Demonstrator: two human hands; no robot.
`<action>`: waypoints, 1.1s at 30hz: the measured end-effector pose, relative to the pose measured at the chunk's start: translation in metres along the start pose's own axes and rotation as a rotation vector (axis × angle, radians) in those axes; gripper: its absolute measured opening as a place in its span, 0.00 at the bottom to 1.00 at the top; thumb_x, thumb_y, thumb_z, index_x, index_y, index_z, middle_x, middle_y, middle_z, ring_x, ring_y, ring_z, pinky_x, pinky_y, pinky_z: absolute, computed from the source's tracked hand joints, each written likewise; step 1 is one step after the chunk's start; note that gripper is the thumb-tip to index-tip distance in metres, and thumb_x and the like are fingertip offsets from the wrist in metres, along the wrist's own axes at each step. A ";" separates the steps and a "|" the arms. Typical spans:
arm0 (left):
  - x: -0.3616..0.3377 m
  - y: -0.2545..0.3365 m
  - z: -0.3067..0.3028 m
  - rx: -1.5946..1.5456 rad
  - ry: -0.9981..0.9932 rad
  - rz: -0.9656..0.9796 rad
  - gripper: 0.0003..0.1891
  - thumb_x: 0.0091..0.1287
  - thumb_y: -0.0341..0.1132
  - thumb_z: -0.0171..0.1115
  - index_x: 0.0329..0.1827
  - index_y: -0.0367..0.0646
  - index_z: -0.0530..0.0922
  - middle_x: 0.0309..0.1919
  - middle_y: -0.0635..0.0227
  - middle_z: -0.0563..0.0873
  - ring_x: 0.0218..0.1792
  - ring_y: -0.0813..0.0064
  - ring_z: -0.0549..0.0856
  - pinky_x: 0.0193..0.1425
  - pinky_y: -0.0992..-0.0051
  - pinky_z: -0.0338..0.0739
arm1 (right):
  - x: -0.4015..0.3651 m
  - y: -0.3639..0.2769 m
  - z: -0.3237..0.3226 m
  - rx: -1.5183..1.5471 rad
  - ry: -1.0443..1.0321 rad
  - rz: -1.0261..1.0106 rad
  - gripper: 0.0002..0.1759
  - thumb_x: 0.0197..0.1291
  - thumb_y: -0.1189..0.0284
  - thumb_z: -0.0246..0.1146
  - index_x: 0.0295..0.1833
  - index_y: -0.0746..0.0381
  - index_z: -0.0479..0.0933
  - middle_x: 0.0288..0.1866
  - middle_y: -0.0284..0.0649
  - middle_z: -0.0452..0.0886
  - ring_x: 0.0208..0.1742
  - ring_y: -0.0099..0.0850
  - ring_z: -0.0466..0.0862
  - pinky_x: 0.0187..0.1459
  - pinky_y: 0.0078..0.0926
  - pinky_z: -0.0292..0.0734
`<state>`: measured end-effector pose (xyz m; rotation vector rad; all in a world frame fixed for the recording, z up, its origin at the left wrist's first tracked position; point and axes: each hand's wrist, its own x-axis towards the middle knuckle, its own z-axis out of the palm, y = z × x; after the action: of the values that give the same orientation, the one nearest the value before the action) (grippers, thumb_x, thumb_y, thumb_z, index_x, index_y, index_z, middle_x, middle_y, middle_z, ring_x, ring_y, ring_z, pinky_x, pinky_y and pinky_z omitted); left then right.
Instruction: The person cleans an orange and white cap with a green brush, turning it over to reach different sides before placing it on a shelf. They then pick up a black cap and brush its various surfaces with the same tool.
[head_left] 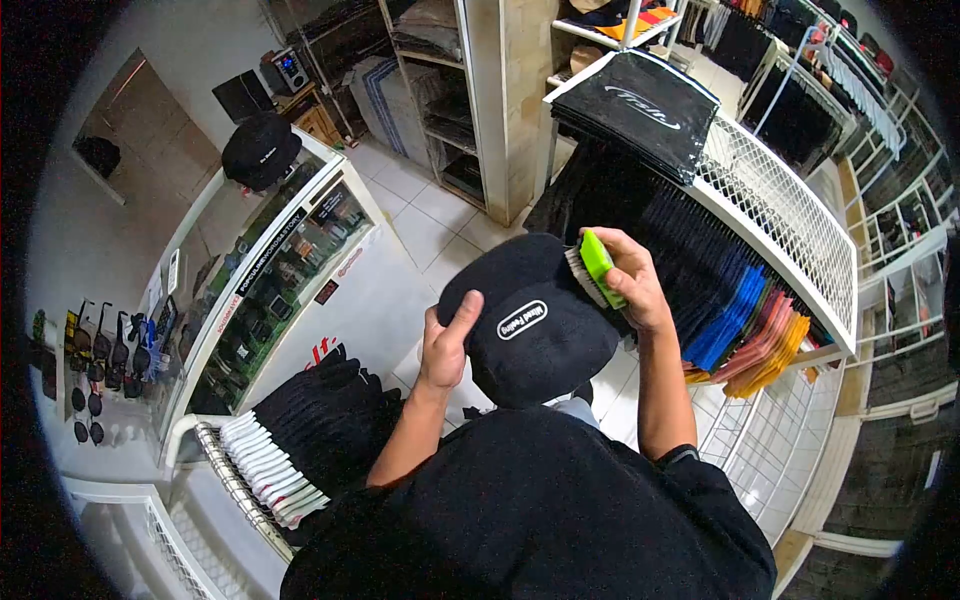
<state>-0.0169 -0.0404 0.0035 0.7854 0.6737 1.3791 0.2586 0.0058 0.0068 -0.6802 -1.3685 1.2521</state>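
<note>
A black cap (545, 355) with a white-outlined oval patch on its front is held up before my chest. My left hand (446, 342) grips its left edge, thumb on top and the other fingers hidden beneath. In my right hand (636, 284) is a brush (597, 262) with a bright green back and pale bristles. The bristles face the cap and meet its upper right side in this view.
On my left, a glass display case (270, 290) has another black cap (261, 151) on top. Folded black and white garments (320, 430) hang below it. At right stands a rack of clothes (690, 260) with a white mesh top (780, 190) and a black printed package (640, 108). Sunglasses (118, 352) hang far left.
</note>
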 end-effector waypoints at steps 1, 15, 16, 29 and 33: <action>-0.001 0.000 -0.002 0.188 -0.069 -0.023 0.17 0.78 0.37 0.65 0.59 0.32 0.85 0.53 0.61 0.91 0.51 0.72 0.89 0.60 0.71 0.82 | 0.001 -0.004 0.000 -0.001 0.003 0.001 0.39 0.60 0.56 0.75 0.70 0.68 0.77 0.62 0.41 0.83 0.63 0.30 0.81 0.70 0.29 0.71; 0.015 0.026 -0.020 0.345 -0.533 -0.511 0.28 0.69 0.24 0.67 0.72 0.34 0.73 0.58 0.66 0.86 0.56 0.78 0.85 0.64 0.74 0.79 | 0.017 -0.054 0.070 -0.659 -0.219 -0.140 0.35 0.45 0.64 0.86 0.61 0.61 0.87 0.46 0.42 0.84 0.47 0.35 0.85 0.53 0.31 0.79; 0.016 0.024 -0.021 0.347 -0.532 -0.495 0.28 0.68 0.24 0.66 0.72 0.34 0.73 0.57 0.66 0.86 0.56 0.78 0.85 0.65 0.74 0.79 | 0.016 -0.058 0.076 -0.690 -0.220 -0.154 0.35 0.44 0.65 0.86 0.61 0.61 0.87 0.48 0.42 0.84 0.49 0.35 0.84 0.53 0.32 0.79; 0.014 0.002 0.004 0.165 -0.263 -0.304 0.35 0.88 0.54 0.31 0.81 0.30 0.62 0.78 0.57 0.71 0.78 0.71 0.70 0.85 0.69 0.60 | 0.008 -0.043 0.076 -0.845 -0.186 -0.332 0.35 0.50 0.59 0.82 0.66 0.53 0.85 0.53 0.44 0.82 0.57 0.43 0.81 0.61 0.41 0.75; 0.013 0.001 -0.014 0.352 -0.126 -0.249 0.33 0.89 0.50 0.33 0.77 0.28 0.68 0.75 0.53 0.75 0.77 0.70 0.72 0.85 0.68 0.60 | 0.010 -0.035 0.043 -0.812 -0.036 -0.157 0.34 0.51 0.61 0.82 0.66 0.56 0.85 0.56 0.46 0.83 0.56 0.45 0.84 0.59 0.40 0.79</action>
<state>-0.0271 -0.0264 -0.0035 1.0202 0.8966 0.9890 0.2242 -0.0073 0.0494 -1.0696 -1.9286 0.5501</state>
